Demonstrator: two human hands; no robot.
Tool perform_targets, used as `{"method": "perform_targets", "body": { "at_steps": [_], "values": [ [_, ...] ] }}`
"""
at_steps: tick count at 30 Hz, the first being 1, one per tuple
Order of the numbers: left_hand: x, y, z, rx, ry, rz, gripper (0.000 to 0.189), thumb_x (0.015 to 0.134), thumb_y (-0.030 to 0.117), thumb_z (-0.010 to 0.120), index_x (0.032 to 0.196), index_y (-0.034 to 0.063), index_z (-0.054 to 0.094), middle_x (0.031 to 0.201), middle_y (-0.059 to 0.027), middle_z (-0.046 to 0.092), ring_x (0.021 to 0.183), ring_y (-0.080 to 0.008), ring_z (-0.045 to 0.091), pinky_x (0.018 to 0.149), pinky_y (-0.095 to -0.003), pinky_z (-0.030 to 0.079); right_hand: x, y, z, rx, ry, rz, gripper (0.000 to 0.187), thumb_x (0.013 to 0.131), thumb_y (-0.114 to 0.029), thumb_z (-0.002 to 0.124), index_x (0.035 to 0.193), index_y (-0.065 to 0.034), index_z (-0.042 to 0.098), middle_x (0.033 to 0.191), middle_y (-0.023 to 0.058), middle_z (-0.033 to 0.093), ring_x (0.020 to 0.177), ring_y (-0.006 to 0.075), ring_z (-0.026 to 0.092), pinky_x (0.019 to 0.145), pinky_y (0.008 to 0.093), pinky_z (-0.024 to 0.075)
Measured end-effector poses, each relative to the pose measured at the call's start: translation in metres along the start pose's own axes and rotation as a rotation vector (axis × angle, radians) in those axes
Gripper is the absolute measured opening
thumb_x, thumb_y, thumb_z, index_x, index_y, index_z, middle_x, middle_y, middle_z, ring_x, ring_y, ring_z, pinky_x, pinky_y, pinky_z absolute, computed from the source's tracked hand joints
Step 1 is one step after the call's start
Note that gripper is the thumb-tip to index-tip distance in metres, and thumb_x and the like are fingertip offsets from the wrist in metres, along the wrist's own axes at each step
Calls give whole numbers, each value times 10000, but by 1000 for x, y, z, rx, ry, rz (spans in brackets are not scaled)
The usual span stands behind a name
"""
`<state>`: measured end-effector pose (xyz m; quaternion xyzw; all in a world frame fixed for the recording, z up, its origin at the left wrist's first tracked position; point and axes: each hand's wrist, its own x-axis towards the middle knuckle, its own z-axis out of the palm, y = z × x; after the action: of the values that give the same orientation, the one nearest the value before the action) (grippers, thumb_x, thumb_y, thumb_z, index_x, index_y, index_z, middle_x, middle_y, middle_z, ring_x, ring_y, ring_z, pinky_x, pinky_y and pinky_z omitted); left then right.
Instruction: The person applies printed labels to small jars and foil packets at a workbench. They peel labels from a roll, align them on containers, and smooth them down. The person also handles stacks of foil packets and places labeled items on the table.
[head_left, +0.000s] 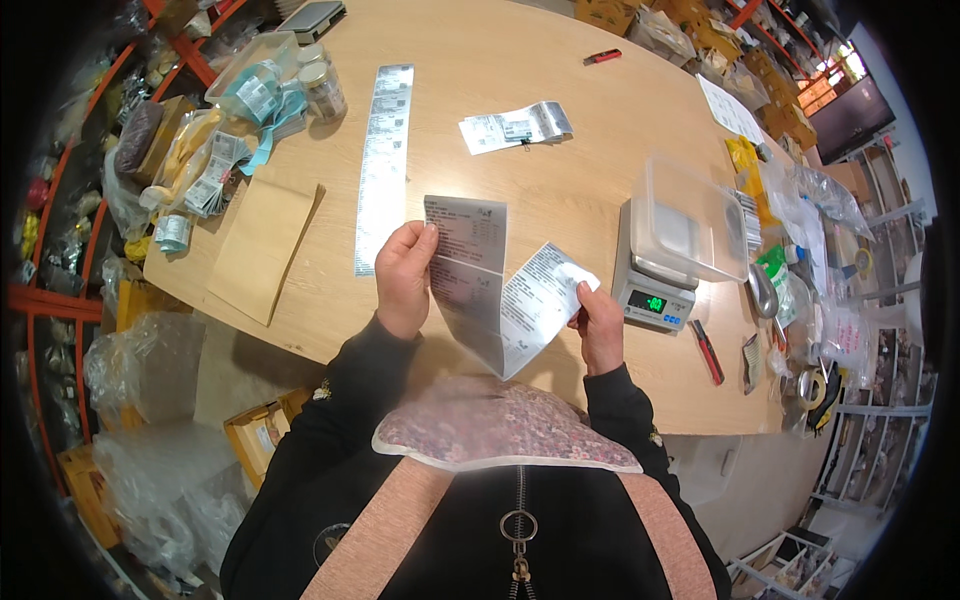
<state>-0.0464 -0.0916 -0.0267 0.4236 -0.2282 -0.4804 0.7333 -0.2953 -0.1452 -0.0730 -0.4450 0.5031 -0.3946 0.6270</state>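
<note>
A strip of printed paper labels (466, 259) hangs between my hands above the table's near edge, sagging in a V. My left hand (403, 274) pinches its left side near the top, thumb in front. At the other end, my right hand (601, 330) grips the strip's right corner between thumb and fingers. Beyond my left hand, a long printed label strip (384, 165) lies flat on the table. Farther back rests a bundle of printed labels (517, 127) held by a small black binder clip.
A digital scale (658, 301) carrying a clear plastic container (686, 225) stands right of my hands. Red utility knives lie near it (708, 352) and at the back (602, 56). Brown envelopes (262, 240), glass jars (322, 90) and a plastic tub (259, 71) occupy the left side.
</note>
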Motion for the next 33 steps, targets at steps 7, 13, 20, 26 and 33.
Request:
{"method": "perform_targets", "body": {
  "at_steps": [7, 13, 20, 26, 33],
  "values": [
    [1, 11, 20, -30, -23, 64, 161, 951, 151, 475, 859, 32, 531, 751, 4, 571, 618, -47, 492, 564, -179, 405, 3, -24, -16, -464, -159, -235, 337, 858, -160, 596, 1124, 45, 563, 1050, 123, 615, 925, 197, 596, 815, 306, 476],
    [-19, 2, 34, 246, -119, 171, 160, 933, 149, 530, 809, 48, 535, 715, 45, 525, 616, -20, 418, 557, -171, 349, -27, -98, 42, -157, -502, -226, 215, 830, -115, 634, 980, 40, 628, 847, 43, 637, 772, 110, 570, 700, 233, 439],
    [-37, -10, 4, 250, -473, -460, 341, 855, 168, 614, 1141, 0, 541, 1013, -83, 624, 960, -130, 584, 800, -263, 467, 1, -83, 31, 204, -79, -194, 188, 851, -168, 639, 758, -9, 600, 653, -36, 538, 592, 33, 449, 531, 202, 338],
    [-77, -28, 0, 334, -582, -613, 375, 857, 103, 599, 1196, -37, 522, 1103, -126, 598, 996, -176, 580, 859, -314, 478, 25, -76, 23, 459, -10, -169, 185, 909, -165, 566, 877, 17, 581, 867, 56, 614, 753, 94, 569, 685, 232, 456],
    [-86, -14, 13, 206, -463, -474, 326, 845, 121, 633, 1124, -39, 580, 990, -69, 645, 882, -112, 590, 795, -265, 470, 31, -70, 15, 449, 21, -168, 207, 920, -161, 541, 947, 42, 572, 873, 66, 614, 740, 100, 572, 666, 228, 465]
  ]
}}
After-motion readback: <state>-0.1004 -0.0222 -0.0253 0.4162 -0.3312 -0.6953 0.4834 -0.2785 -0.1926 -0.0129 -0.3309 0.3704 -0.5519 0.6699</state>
